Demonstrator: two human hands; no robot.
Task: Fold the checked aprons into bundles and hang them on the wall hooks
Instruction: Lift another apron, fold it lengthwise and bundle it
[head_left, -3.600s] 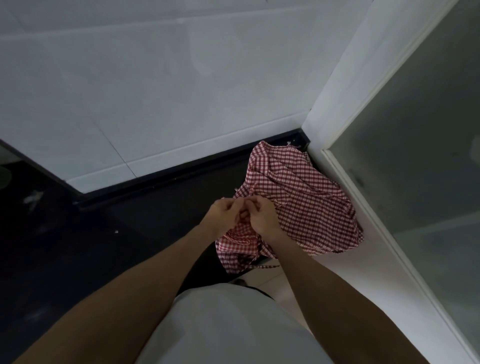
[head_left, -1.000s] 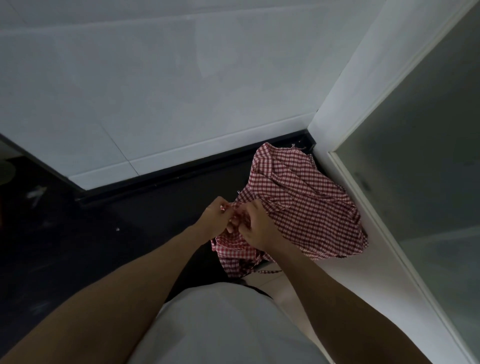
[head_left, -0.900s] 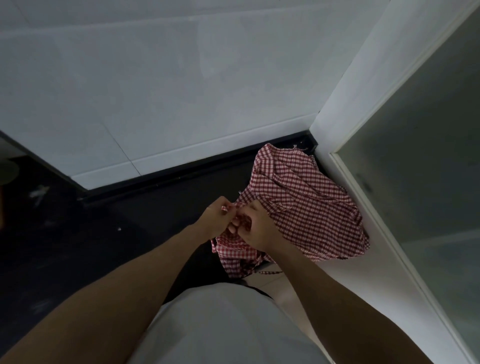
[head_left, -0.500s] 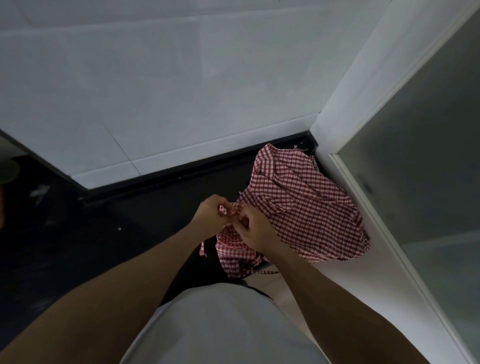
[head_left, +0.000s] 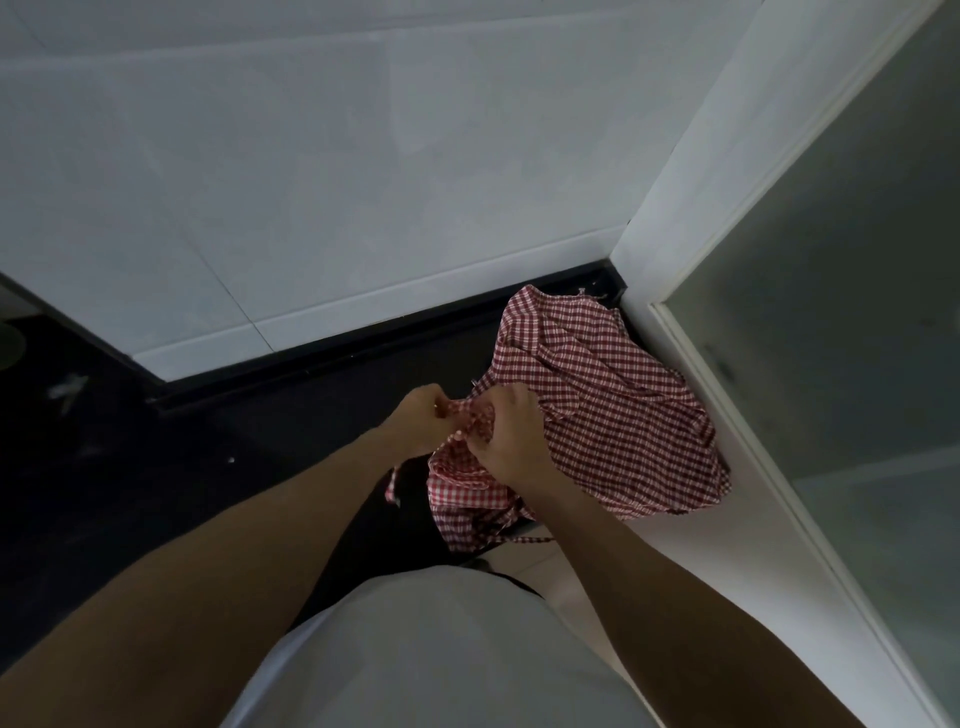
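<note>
Red-checked apron (head_left: 613, 410) bunched; left hand (head_left: 423, 423), right hand (head_left: 506, 436) pinching strap.

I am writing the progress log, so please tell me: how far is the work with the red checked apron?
Done: nothing is finished; no hook or hung bundle is in view. In hand: the left hand and right hand pinch a strap at the near edge of the red checked apron, which lies loose and crumpled by the white wall. Left: bundling it and hanging it.
</note>
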